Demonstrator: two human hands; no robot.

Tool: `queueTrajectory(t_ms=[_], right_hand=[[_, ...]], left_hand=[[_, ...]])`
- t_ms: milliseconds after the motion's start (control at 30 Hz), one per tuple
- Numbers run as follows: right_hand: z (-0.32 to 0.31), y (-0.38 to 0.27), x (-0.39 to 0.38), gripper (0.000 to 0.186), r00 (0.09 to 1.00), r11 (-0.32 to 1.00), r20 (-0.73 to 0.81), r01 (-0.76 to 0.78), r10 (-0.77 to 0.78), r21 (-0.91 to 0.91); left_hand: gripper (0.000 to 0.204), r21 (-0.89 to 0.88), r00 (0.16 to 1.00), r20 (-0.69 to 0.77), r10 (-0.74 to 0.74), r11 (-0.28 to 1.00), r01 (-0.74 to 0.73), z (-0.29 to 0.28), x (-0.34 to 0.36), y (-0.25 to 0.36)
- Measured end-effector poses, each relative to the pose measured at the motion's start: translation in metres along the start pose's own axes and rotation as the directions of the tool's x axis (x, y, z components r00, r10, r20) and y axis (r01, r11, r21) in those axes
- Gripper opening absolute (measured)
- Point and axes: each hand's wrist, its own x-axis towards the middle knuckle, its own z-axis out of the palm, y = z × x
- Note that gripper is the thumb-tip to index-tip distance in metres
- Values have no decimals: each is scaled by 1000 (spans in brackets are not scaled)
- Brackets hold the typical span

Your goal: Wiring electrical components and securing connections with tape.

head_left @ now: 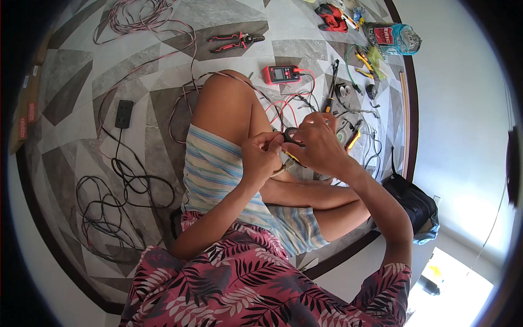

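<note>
Above my crossed legs, my left hand [261, 155] is closed, pinching a thin dark wire whose end is hidden by the fingers. Close beside it my right hand [320, 140] curls around a roll of black tape [293, 135], its dark ring showing between the two hands. Below the hands, a tool with a yellow part [290, 157] rests by my leg, partly covered. Red test leads [291, 106] run from a red and black multimeter [282, 74] toward the wires in front of my hands.
Red-black cable [143, 16] lies coiled at the far left, near red-handled pliers [236, 42]. A black socket box [124, 114] and tangled black cord [109, 210] are on the left. At right lie a screwdriver [331, 87], loose wires, a plastic bottle [392, 38] and a black bag [408, 201].
</note>
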Motion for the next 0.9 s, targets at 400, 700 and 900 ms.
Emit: queueTrajectory(t_ms=[400, 700, 900], right_hand=[[7, 13, -4, 13, 962, 998, -267, 58, -55, 2], [24, 48, 19, 29, 980, 715, 51, 104, -191, 692], [4, 23, 3, 37, 931, 861, -366, 171, 18, 479]], left_hand=[[25, -322, 975, 219, -35, 941, 106, -12, 5, -12], [39, -582, 767, 635, -97, 593, 557, -14, 3, -4], [33, -589, 846, 495, -196, 641, 493, -14, 2, 2]])
